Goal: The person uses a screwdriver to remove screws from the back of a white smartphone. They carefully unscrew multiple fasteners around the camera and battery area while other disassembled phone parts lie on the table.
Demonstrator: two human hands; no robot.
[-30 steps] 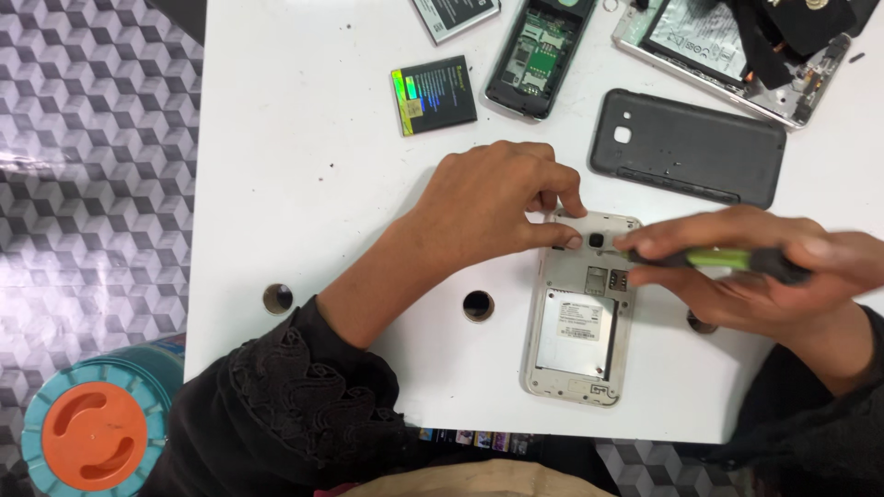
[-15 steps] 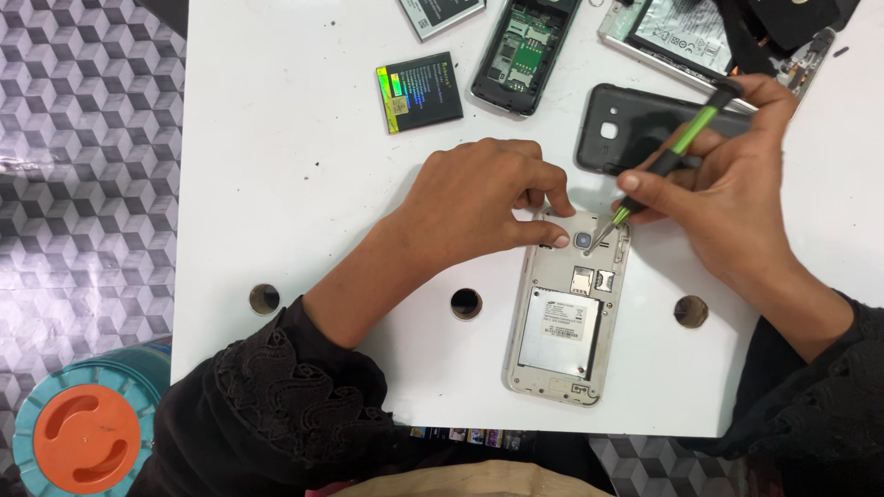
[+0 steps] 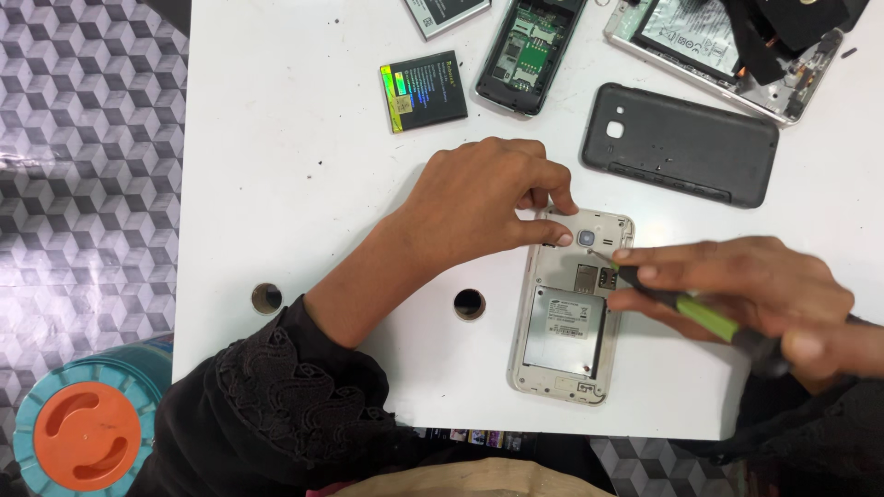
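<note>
A white phone (image 3: pixel 564 345) lies face down on the white table (image 3: pixel 295 166) with its back cover off and a battery in its bay. My left hand (image 3: pixel 483 202) presses on the phone's top left corner beside the camera lens. My right hand (image 3: pixel 764 299) grips a screwdriver with a green handle (image 3: pixel 700 315); its tip touches the phone just right of the lens.
A dark grey back cover (image 3: pixel 681 144) lies above my right hand. A loose black battery (image 3: pixel 424 90), an opened black phone (image 3: pixel 527 53) and a dismantled tablet-like device (image 3: pixel 727 46) sit along the far edge. Two round holes (image 3: pixel 469 303) pierce the table. A teal and orange reel (image 3: pixel 78 437) stands on the patterned floor.
My right hand has swung from above the phone down to its right side, the screwdriver now lying nearly flat with its tip still by the lens. My left hand stays put.
</note>
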